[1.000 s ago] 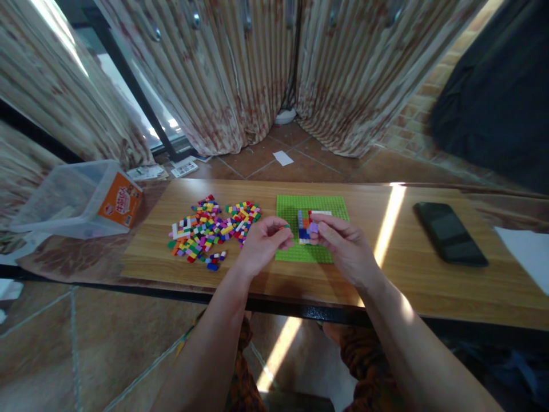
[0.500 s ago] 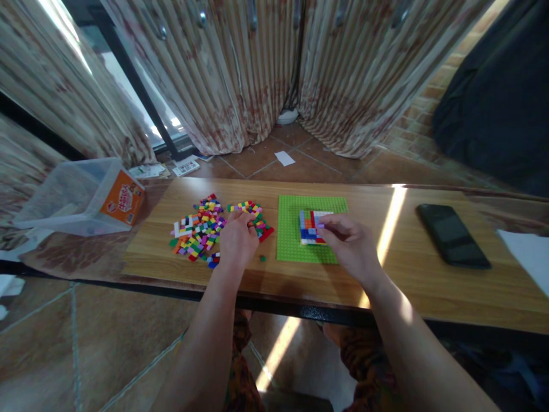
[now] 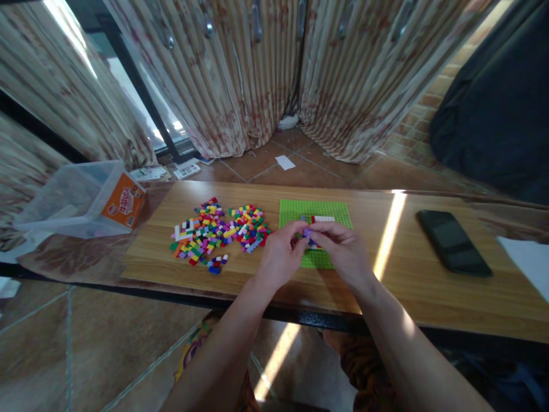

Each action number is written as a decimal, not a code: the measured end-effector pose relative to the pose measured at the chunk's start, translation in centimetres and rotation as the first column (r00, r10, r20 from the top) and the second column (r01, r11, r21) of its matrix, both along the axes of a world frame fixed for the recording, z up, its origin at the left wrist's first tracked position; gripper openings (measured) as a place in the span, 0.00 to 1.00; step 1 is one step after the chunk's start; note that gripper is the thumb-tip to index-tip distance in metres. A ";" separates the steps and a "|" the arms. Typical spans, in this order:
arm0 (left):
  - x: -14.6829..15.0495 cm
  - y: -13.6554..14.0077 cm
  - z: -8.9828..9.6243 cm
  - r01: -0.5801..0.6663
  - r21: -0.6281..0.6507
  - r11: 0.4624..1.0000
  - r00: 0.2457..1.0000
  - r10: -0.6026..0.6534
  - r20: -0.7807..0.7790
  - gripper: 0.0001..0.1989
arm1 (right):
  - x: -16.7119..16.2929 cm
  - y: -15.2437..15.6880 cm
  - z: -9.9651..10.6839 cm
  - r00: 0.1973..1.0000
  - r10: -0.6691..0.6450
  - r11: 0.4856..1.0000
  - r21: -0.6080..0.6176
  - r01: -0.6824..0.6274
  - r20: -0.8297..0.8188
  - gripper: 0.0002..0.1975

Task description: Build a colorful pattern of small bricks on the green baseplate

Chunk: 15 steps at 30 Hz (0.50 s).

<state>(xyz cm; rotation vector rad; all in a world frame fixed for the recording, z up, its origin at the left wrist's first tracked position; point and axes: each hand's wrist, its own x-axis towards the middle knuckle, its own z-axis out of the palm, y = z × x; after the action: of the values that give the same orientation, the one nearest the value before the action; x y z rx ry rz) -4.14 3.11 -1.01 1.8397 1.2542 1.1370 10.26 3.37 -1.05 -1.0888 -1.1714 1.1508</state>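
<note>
Both hands meet above the green baseplate (image 3: 315, 207). My right hand (image 3: 345, 252) pinches a small purple toy brick (image 3: 307, 232) between thumb and fingertips. From the other side, my left hand (image 3: 281, 252) is closed close to the same brick, fingertips together; what it holds, if anything, is too small to make out. Beneath the fingers is a flat block of joined bricks (image 3: 324, 219) on the baseplate, its white and red far edge showing and most of it hidden by the hands.
Loose coloured bricks (image 3: 206, 229) lie in heaps on the wooden table (image 3: 398, 286), left of the baseplate. A clear plastic box (image 3: 77, 200) with an orange label stands at the far left. To the right are a black phone (image 3: 453, 243) and a white sheet (image 3: 525, 260).
My left hand has moved right, from the loose brick heap to beside my right hand over the baseplate. The right hand stays there with the purple brick, and the view has shifted slightly.
</note>
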 end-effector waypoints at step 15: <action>-0.5 1.0 0.0 -0.025 -0.011 1.000 0.854 0.016 -0.520 0.08 | 1.5 -0.1 -0.1 0.933 -0.233 0.972 0.080 0.220 0.274 0.05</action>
<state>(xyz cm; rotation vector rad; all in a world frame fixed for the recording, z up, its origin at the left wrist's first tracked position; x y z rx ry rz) -4.62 4.15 -0.98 2.2112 1.5705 0.6395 11.77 3.23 -1.15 -1.3448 -1.2458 0.8018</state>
